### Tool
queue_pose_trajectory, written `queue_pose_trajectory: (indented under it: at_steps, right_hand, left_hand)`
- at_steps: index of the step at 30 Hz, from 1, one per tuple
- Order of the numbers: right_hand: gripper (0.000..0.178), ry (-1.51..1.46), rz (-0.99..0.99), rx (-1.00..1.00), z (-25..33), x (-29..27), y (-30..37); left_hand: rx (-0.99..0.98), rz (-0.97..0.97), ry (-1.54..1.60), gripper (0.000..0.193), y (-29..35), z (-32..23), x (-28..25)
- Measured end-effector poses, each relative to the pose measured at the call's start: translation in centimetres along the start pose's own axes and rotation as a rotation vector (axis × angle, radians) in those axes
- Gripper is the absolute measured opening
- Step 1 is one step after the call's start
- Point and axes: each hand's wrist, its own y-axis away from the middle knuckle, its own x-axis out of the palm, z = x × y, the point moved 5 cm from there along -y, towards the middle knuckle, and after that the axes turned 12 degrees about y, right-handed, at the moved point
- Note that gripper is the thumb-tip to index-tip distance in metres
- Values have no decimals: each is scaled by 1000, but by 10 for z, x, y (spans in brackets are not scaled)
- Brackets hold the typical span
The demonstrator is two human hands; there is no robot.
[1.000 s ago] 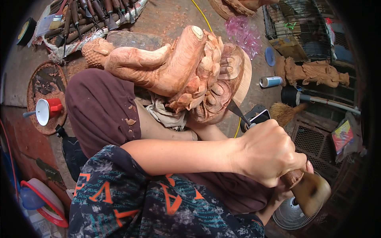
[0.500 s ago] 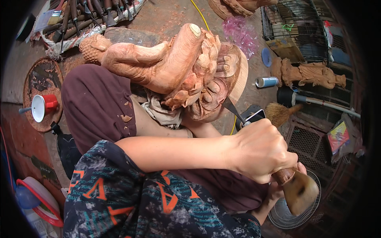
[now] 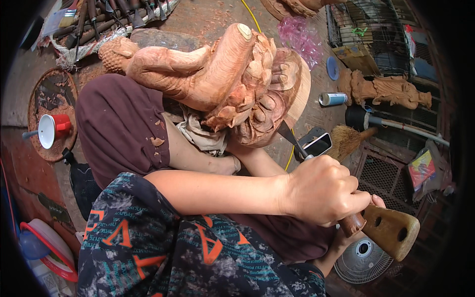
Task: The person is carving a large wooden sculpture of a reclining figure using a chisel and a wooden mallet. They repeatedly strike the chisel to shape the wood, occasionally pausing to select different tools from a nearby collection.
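Observation:
My left hand (image 3: pixel 321 190) is closed around a chisel (image 3: pixel 353 226), its wooden handle end sticking out below the fist. The chisel's dark blade (image 3: pixel 291 138) reaches up to the edge of the base of a reddish-brown wood carving (image 3: pixel 217 74). That carving lies on its side before my knees, with a curly-haired head, smooth limbs and layered petals. At the lower right, my right hand (image 3: pixel 378 201) is mostly hidden behind the left; it grips a wooden mallet (image 3: pixel 391 232) with holes in it. The mallet is beside the chisel's handle end.
Many carving tools (image 3: pixel 94 20) lie at the far left. A red mug (image 3: pixel 60 126) stands on a round tray (image 3: pixel 37 99). Right of the carving are a phone (image 3: pixel 318 144), a can (image 3: pixel 333 99), a broom (image 3: pixel 346 141) and another figure (image 3: pixel 386 91). A fan (image 3: pixel 363 262) is nearby.
The mallet has swung outward to the right, from below the chisel's handle end, and is less blurred. The chisel and left hand have shifted only slightly; the carving sits slightly higher in view.

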Motion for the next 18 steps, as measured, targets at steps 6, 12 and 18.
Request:
queue_pose_trajectory:
  at_steps: [6, 12, 18]
  right_hand:
    - [63, -85, -20, -27, 10, 6, -2]
    - [47, -162, 9, -229, 13, 4, -8]
    - [46, -171, -109, -348, 8, -6, -7]
  left_hand:
    - [-18, 23, 0, 17, 1, 2, -2]
    - [13, 14, 54, 18, 3, 0, -9]
    - [77, -19, 105, 21, 10, -3, -15]
